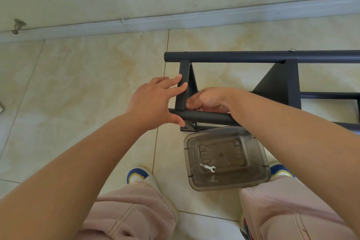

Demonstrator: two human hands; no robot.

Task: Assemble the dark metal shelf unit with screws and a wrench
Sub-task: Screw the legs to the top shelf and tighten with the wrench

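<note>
The left hand (153,101) braced the shelf frame (183,87), fingers straight; the right hand (206,101) pinched something unseen at the joint, likely 1 screw. Next: the wrench (207,167).

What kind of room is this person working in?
Probably a room in a home: glossy cream floor tiles, a pale baseboard along the wall, and a doorstop near it. The shelf frame lies on the floor.

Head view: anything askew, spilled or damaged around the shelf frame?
Nothing stands out. The dark metal shelf frame lies on its side on the tiled floor, as expected mid-assembly. The small silver wrench sits unused inside the clear plastic bin. No spills or visible damage.
</note>
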